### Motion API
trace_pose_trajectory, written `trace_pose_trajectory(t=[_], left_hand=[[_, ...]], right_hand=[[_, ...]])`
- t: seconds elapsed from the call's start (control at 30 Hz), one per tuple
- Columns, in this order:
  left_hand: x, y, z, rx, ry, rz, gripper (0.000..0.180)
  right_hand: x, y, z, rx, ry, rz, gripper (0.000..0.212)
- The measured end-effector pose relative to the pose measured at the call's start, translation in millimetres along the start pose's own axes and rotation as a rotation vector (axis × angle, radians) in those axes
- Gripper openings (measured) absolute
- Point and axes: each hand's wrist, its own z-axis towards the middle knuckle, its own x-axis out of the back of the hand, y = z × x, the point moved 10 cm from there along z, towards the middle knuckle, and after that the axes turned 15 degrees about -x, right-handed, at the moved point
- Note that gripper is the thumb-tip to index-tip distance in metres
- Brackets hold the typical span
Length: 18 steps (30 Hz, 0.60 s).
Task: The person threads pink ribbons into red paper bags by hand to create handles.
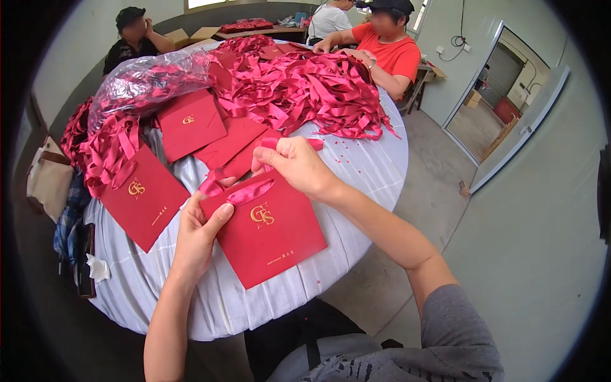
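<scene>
A flat red paper gift bag (pixel 280 235) with a gold emblem lies tilted near the front of the round table. My left hand (pixel 202 223) grips its upper left edge, thumb on the front face. Above the bag's top edge, my right hand (pixel 294 164) pinches a crimson satin ribbon (pixel 270 141), whose end sticks out to the right of the fist. A loop of ribbon (pixel 252 191) hangs across the front of the bag below its top edge. Another ribbon part shows by my left fingers.
A finished-looking red bag (pixel 144 202) lies to the left; more flat bags (pixel 191 125) lie beyond. Heaped ribbons (pixel 299 83) and a clear plastic bag (pixel 153 79) cover the far table. Several people sit around it. A white cloth (pixel 356 223) covers the tabletop. A door (pixel 523 127) stands at right.
</scene>
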Motion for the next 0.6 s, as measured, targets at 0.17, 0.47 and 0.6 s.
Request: trace_pose_trajectory(t=[0.17,0.47,0.6], left_hand=[[-5,7,2,0.096,-0.106,-0.082,0.037],[17,23,15,-0.066,-0.086,-0.353,0.017],[19,24,14,-0.076,-0.041,-0.361,0.02]], right_hand=[[3,-26,-19,0.188,0.024,-0.185,0.025],[-24,-6,-29,0.065,-0.024,-0.492,0.024],[-31,7,-27,0.134,-0.053,-0.543,0.021]])
